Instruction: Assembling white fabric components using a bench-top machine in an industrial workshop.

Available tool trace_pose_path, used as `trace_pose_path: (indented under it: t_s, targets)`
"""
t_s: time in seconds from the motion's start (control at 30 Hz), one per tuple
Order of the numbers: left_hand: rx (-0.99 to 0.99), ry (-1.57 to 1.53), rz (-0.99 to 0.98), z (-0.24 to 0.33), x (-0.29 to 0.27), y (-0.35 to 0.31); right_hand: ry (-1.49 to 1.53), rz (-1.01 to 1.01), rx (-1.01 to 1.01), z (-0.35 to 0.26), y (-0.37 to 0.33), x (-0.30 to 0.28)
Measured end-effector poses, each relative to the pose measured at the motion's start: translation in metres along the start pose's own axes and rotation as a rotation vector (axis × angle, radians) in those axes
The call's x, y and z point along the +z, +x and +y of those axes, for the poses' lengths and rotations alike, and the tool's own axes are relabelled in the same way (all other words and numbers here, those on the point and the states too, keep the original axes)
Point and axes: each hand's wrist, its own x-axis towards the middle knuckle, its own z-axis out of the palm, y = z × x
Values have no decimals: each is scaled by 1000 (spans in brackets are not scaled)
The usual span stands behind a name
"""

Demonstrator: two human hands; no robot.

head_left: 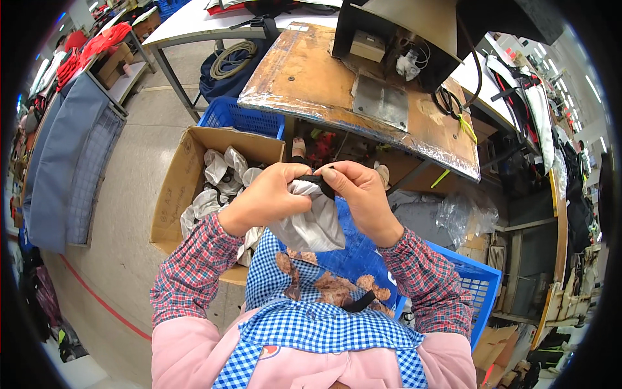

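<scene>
Both hands meet in front of me over my lap, holding a light grey fabric piece (pixel 317 223) with a black band along its upper edge. My left hand (pixel 275 194) is closed on the band's left side, thumb across the cloth. Thumb and fingers of my right hand (pixel 364 198) pinch the band's right end. The grey cloth hangs loosely below the fingers. To the left stands an open cardboard box (pixel 170 194), in which similar grey pieces (pixel 207 204) are heaped. A short black strap (pixel 360 302) lies on my checked apron (pixel 324 327).
Ahead is a worn wooden worktable (pixel 291 74) carrying a dark machine (pixel 395 45). One blue basket (pixel 249 120) sits behind the box; another blue crate (pixel 483 282) is at my right. Clear plastic film (pixel 463 217) lies under the table's right side. A coiled hose (pixel 233 61) rests on a dark bag.
</scene>
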Motion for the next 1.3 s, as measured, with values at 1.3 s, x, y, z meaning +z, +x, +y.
trace_pose_path:
  t_s: [1.3]
  targets:
    - [-112, 247, -126, 61, -29, 197, -538, 346, -304, -37, 66, -112]
